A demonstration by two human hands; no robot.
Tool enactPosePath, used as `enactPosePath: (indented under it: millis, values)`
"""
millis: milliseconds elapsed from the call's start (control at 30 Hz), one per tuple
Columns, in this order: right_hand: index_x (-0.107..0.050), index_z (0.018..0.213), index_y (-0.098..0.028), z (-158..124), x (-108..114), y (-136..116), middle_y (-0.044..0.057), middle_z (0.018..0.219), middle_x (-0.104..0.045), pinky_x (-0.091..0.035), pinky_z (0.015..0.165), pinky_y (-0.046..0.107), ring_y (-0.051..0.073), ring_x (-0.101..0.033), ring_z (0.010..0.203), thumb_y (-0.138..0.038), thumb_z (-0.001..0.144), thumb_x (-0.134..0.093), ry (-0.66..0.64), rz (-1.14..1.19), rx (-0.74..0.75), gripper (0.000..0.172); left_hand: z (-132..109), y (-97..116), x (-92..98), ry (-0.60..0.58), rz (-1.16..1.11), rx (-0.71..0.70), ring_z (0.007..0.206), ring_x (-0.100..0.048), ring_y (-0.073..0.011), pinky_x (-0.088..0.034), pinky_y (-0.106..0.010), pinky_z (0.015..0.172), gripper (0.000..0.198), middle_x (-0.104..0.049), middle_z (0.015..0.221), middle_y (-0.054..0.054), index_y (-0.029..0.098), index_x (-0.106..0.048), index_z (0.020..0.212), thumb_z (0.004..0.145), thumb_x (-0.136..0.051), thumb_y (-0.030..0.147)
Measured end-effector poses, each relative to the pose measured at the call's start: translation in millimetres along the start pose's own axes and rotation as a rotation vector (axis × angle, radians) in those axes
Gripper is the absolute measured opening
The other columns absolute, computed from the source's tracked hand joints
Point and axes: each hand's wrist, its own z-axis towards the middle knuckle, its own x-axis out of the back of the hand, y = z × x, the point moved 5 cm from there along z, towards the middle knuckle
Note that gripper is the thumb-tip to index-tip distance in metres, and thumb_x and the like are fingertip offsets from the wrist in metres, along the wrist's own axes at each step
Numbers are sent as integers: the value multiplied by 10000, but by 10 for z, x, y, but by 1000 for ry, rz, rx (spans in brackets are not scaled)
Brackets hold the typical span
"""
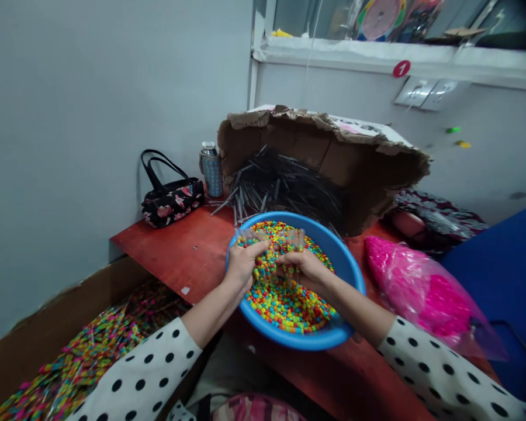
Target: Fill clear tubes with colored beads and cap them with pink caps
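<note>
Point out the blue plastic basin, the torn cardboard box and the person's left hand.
Blue plastic basin (pixel 304 342), head view, front rim.
Torn cardboard box (pixel 289 133), head view, inner back wall.
Left hand (pixel 243 266), head view, back of the hand.

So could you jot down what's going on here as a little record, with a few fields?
Left hand: among colourful beads, apparently gripping clear plastic tubes
Right hand: among the same beads, apparently gripping more clear plastic tubes
Container: blue plastic basin on a red table
Behind: torn cardboard box with dark straws
Nearby: floral handbag, flask, pink plastic bag
</note>
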Motion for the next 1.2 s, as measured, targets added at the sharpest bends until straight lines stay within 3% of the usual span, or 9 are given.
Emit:
enactPosePath:
  millis: [100,233,433,567,700,833,1000,1100,1200]
  values:
    - [-610,796,-137,1,41,-61,-11,601,-579,-457,586,289,117,-519,546,-151,564,-710,5,-92,105,253,28,6,40,56,7,-40,571,-618,-142,-512,-271,598,239,-668,652,2,137,-657,747,538,-746,211]
    - [-606,852,-156,-29,74,-141,-7,637,-599,-409,535,255,114,-527,540,-247,587,-760,56,-203,192,320,84,-46,70,103,8,-9,566,-615,-134,-510,-272,615,282,-669,660,-2,135,-651,788,529,-747,192]
    - [-591,751,-165,-19,-134,-133,-28,599,-566,-378,498,254,101,-476,494,-281,578,-756,-41,-177,213,266,96,-103,-36,-66,-111,95,612,-649,-178,-533,-321,633,328,-698,713,-36,146,-661,835,557,-780,275]
    - [-618,789,-162,13,-213,-95,-21,624,-588,-400,503,253,107,-493,517,-272,567,-767,-61,-188,233,289,60,-73,-78,-140,-58,74,677,-661,-198,-542,-320,644,359,-712,788,-62,146,-677,833,525,-810,271]
    - [-617,835,-161,-11,-186,-64,-22,652,-595,-423,461,241,93,-490,487,-305,555,-793,-105,-169,145,360,25,-66,-89,-126,27,100,614,-648,-179,-540,-296,587,284,-703,731,-52,137,-682,762,523,-804,229]
    - [-568,755,-161,-27,-91,-39,-51,551,-510,-463,491,244,79,-469,474,-305,593,-783,-87,-18,35,306,15,-17,-69,-46,10,58,511,-611,-151,-513,-271,514,306,-669,614,-1,149,-652,730,472,-812,189]
    - [-524,850,-192,-28,37,6,-37,692,-541,-510,660,297,102,-541,626,-198,635,-726,-78,20,-48,295,20,37,31,78,-111,84,470,-572,-107,-484,-222,494,284,-628,548,26,134,-624,708,475,-778,190]
    - [-499,921,-199,-50,171,1,-16,770,-563,-500,696,322,127,-566,692,-143,622,-671,-63,-176,-84,349,17,38,61,54,-218,185,420,-546,-103,-454,-212,430,216,-600,495,18,132,-610,684,544,-723,253]
    - [-521,928,-188,-70,357,-125,14,770,-591,-457,646,304,158,-571,692,-191,697,-603,-67,-798,57,245,15,58,64,-17,-312,204,460,-573,-104,-459,-201,435,178,-623,538,-6,126,-616,680,605,-679,275]
